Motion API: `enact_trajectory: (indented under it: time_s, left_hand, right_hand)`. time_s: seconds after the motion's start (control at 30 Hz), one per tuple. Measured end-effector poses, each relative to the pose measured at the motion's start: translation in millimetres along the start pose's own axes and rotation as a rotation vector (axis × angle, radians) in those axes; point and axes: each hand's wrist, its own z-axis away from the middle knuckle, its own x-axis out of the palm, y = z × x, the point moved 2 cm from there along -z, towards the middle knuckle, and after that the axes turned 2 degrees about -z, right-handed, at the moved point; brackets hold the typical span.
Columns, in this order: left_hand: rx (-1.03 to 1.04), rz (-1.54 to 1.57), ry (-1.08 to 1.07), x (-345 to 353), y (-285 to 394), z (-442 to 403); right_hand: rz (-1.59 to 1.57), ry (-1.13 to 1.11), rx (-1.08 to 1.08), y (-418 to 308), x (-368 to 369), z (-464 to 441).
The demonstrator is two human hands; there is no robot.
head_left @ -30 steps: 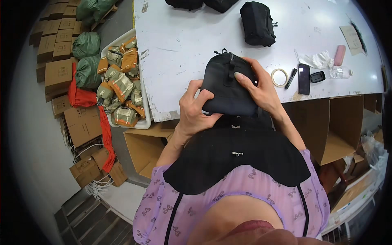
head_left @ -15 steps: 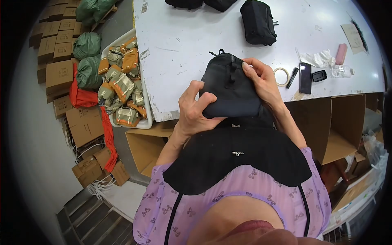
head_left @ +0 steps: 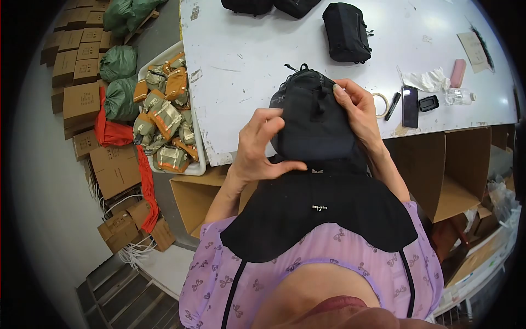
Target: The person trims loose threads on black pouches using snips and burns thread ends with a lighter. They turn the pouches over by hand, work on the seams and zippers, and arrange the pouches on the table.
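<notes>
A small black bag (head_left: 318,123) stands tilted at the table's near edge, close against my black apron. It has a zipper and a short strap loop near its top. My left hand (head_left: 257,143) is curled around the bag's lower left side, with the thumb stretched along the bottom edge and the fingertips against the left side. On the upper right side, my right hand (head_left: 359,112) grips the bag, thumb on the front face. The far side of the bag and some fingers are hidden.
Another black bag (head_left: 347,33) stands farther back on the white table (head_left: 235,82). To the right lie a tape roll (head_left: 382,105), a marker (head_left: 392,106), a phone (head_left: 410,107) and a plastic bottle (head_left: 459,96). A white bin (head_left: 201,148) of tan and orange bags stands left.
The bag has shifted slightly right and turned a little, showing more of its left side. My left hand's fingers have moved off its front face, and the thumb has slid along the bottom.
</notes>
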Motion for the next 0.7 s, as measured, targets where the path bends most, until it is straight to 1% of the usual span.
enact_trajectory:
  time_s: [0.07, 0.13, 0.23, 0.27, 0.37, 0.4, 0.5, 0.53, 0.57, 0.6, 0.63, 0.67, 0.7]
  left_hand:
    - [-0.077, 0.184, 0.034, -8, -4, -2]
    - [-0.234, 0.367, 0.08, -18, -11, 0]
    - [-0.183, 0.788, 0.032, -30, 3, -15]
    - [-0.091, 0.909, 0.007, -33, 21, -25]
    - [0.018, 1.329, -0.011, -23, 73, -35]
    - [0.054, 1.454, -0.018, -19, 90, -39]
    - [0.252, 1.586, -0.099, -2, 104, -43]
    - [0.301, 1.662, -0.105, -1, 108, -46]
    - [0.351, 1.738, -0.116, -1, 111, -48]
    - [0.371, 1.839, -0.099, -1, 115, -51]
    - [0.324, 1.916, -0.109, -4, 119, -52]
    - [0.276, 1.993, -0.116, -7, 123, -54]
    - [0.166, 2.042, -0.141, -17, 128, -54]
  right_hand:
    - [-0.002, -0.026, -0.013, -6, 2, 1]
    - [0.07, -0.036, -0.026, -9, 1, 3]
    - [0.112, -0.039, -0.017, 1, -2, -2]
    - [0.1, -0.031, 0.006, 4, -3, -1]
    - [0.131, -0.038, 0.056, 5, -3, 2]
    - [0.139, -0.033, 0.037, 4, 0, 3]
    - [0.081, -0.134, 0.037, 7, -3, 2]
    - [0.032, -0.149, 0.043, 12, -6, 1]
    - [0.053, -0.137, 0.045, 14, -10, 2]
    - [0.07, -0.123, 0.042, 12, -10, 3]
    - [0.083, -0.107, 0.038, 11, -9, 3]
    - [0.014, -0.127, 0.054, 16, -12, 2]
    - [0.001, -0.125, 0.062, 16, -11, 2]
